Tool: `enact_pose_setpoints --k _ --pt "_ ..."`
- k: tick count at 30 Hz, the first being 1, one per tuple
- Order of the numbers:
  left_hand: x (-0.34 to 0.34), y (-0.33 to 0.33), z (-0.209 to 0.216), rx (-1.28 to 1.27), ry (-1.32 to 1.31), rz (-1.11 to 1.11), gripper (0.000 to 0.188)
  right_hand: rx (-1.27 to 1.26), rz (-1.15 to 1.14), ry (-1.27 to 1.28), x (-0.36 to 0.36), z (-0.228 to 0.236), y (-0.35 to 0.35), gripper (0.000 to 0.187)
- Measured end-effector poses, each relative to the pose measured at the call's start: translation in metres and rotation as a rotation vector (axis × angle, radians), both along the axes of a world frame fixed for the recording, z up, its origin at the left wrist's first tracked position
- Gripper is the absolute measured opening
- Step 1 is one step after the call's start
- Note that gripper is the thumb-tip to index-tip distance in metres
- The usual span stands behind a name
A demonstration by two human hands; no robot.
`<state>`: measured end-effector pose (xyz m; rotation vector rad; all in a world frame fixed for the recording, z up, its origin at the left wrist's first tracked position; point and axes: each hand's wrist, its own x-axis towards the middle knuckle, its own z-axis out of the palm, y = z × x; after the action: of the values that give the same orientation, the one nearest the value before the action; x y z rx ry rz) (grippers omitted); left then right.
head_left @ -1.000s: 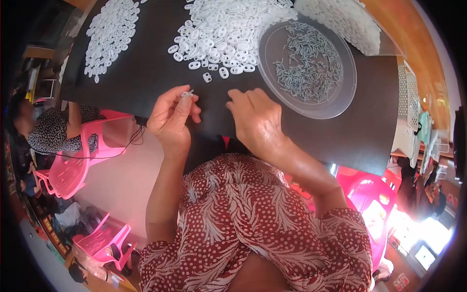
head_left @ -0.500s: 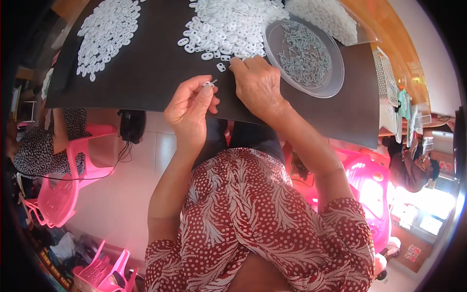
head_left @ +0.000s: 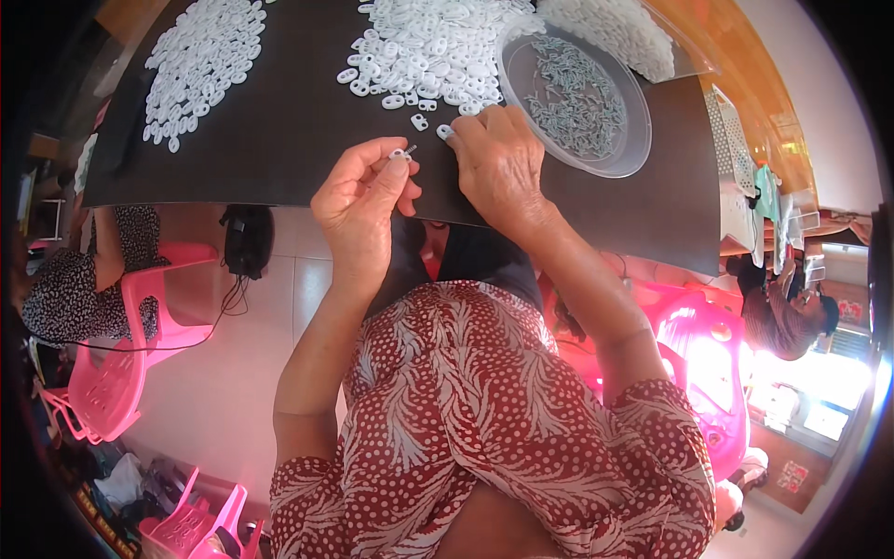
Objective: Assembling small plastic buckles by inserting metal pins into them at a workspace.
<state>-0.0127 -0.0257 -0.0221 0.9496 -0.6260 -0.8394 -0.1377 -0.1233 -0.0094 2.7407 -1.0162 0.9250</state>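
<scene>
Left hand [head_left: 358,197] pinches a white bit [head_left: 399,156], likely so its pin [head_left: 412,148] sticks out clear. Right hand [head_left: 503,160] has an oval [head_left: 444,132] clamped, pile [head_left: 424,56] just beyond, probably for easy reach

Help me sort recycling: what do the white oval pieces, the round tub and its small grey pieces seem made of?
White oval pieces: probably plastic; smooth, opaque, evenly moulded.
Round tub: likely clear plastic, glossy; the dark table shows through.
Small grey pieces: possibly metal, dull grey-green; too small to be sure.

dark table [head_left: 279,140]: loose white pieces [head_left: 428,56], round clear tub [head_left: 638,130].
</scene>
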Motion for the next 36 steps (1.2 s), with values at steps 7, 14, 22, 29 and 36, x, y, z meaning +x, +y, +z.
enact_pose_setpoints --k 7,14,22,29,36 --pt "-0.002 0.004 0.002 0.026 -0.032 0.012 0.017 0.147 0.048 -0.098 0.006 -0.002 -0.001 0.012" --pt "-0.009 0.009 0.008 0.051 -0.004 0.024 0.018 0.699 0.054 -0.313 -0.003 0.006 0.006 0.015" --pt "-0.026 0.004 0.027 0.07 -0.041 0.007 0.02 1.268 0.191 -0.717 -0.026 0.033 0.003 0.018" --pt "-0.033 0.002 0.031 0.109 -0.022 -0.034 0.019 1.469 0.266 -0.901 -0.031 0.031 -0.004 0.016" --pt "-0.035 0.002 0.033 0.117 -0.051 -0.011 0.028 1.507 0.252 -0.887 -0.026 0.035 -0.003 0.015"
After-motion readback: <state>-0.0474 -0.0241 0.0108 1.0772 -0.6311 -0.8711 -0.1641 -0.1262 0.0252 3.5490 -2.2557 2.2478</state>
